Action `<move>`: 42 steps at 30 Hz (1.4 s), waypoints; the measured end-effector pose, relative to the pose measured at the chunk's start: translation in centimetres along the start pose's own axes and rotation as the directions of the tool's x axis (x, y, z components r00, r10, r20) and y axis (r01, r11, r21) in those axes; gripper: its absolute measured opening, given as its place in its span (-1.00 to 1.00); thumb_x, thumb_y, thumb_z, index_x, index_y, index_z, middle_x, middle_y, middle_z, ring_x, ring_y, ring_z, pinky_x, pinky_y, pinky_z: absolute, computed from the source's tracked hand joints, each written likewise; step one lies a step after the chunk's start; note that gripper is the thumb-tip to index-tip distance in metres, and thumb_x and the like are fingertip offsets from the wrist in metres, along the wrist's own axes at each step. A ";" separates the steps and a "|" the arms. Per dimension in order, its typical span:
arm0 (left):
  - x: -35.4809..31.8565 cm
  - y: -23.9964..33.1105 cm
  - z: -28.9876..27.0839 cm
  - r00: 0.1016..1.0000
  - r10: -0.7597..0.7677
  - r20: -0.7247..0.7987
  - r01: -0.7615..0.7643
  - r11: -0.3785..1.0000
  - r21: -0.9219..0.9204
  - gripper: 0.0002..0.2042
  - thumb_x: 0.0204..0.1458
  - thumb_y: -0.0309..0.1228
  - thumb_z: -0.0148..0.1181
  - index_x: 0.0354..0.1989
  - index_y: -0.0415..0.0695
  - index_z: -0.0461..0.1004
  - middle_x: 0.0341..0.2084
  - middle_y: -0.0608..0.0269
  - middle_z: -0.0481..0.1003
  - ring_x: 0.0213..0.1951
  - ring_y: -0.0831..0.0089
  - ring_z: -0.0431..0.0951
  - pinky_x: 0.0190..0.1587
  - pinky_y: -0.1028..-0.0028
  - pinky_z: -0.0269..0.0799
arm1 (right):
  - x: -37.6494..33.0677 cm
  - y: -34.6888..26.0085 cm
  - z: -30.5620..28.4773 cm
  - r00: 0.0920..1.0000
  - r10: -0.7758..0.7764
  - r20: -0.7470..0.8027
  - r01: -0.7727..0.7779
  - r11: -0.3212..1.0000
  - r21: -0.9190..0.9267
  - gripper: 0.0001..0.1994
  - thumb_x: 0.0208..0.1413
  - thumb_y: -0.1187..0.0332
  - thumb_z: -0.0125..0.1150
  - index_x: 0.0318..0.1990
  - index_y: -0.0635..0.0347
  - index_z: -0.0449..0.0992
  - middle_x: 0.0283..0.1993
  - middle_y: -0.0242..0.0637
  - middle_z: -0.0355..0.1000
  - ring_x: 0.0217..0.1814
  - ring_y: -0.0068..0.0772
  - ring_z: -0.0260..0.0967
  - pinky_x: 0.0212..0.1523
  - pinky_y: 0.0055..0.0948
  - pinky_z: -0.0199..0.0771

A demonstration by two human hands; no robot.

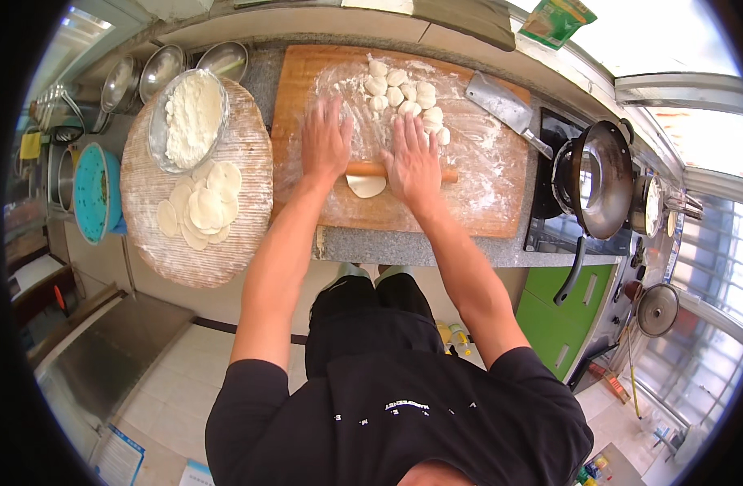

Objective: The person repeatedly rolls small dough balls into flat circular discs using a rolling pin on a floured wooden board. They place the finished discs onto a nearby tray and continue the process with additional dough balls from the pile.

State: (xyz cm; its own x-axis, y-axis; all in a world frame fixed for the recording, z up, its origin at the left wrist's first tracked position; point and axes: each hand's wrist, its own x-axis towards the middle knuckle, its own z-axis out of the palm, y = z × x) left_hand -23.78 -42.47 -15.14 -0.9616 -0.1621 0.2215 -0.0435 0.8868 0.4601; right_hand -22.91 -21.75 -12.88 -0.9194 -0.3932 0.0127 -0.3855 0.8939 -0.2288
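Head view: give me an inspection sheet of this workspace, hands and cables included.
Surface: floury wooden board on a grey counter.
Job's things: rolling pin, dough disc showing on its near side; dough pieces beyond; flour-filled bowl and flat dough rounds on a round board.
Clutter: cleaver at the wooden board's right.
Hands: left hand and right hand palm down on the rolling pin.
Cables: nothing seen.
Surroundings: wok at right, teal basin at left.

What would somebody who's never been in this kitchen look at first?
Probably the left hand and right hand, spread over the rolling pin in the middle, with a flat dough circle by it. Then the round board on the left, holding flour in a bowl, and the big dark wok on the right.
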 end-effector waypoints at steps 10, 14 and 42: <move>-6.1 1.9 -5.0 0.879 0.206 0.431 -0.105 0.963 -0.247 -0.48 0.22 -0.13 0.40 0.27 -0.16 0.55 0.11 0.04 0.55 0.22 0.03 0.48 0.33 0.11 0.39 | -9.9 0.3 0.2 0.989 -0.148 0.010 0.145 0.978 0.152 -0.60 0.31 0.35 0.12 0.27 0.19 0.50 0.37 -0.16 0.41 0.48 -0.10 0.34 0.60 0.04 0.16; -5.0 3.2 -2.8 0.900 -0.003 0.437 0.043 0.996 -0.081 -0.58 0.10 -0.32 0.51 0.14 -0.12 0.63 0.02 0.02 0.58 0.18 0.01 0.52 0.26 0.12 0.43 | -10.6 0.8 -0.6 0.976 -0.216 -0.040 0.220 0.957 0.190 -0.66 0.25 0.43 0.10 0.15 0.21 0.56 0.20 -0.18 0.51 0.33 -0.07 0.45 0.55 0.00 0.25; -8.8 -0.3 -17.0 0.948 -0.271 -0.165 0.185 0.894 -0.408 -0.73 0.33 -0.47 0.23 0.14 -0.28 0.57 0.10 0.01 0.62 0.17 0.10 0.60 0.28 0.19 0.46 | -13.6 5.5 -1.1 0.989 -0.046 -0.140 0.070 0.982 0.174 -0.65 0.10 0.49 0.31 0.08 0.15 0.60 0.16 -0.12 0.55 0.25 0.06 0.47 0.32 -0.03 0.43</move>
State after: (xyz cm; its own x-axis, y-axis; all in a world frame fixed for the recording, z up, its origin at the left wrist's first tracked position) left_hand -10.76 -48.63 -2.63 -0.8556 -0.4652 0.2271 -0.1059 0.5868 0.8028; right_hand -12.57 -11.26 -13.29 -0.9026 -0.4000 0.1591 -0.4296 0.8130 -0.3930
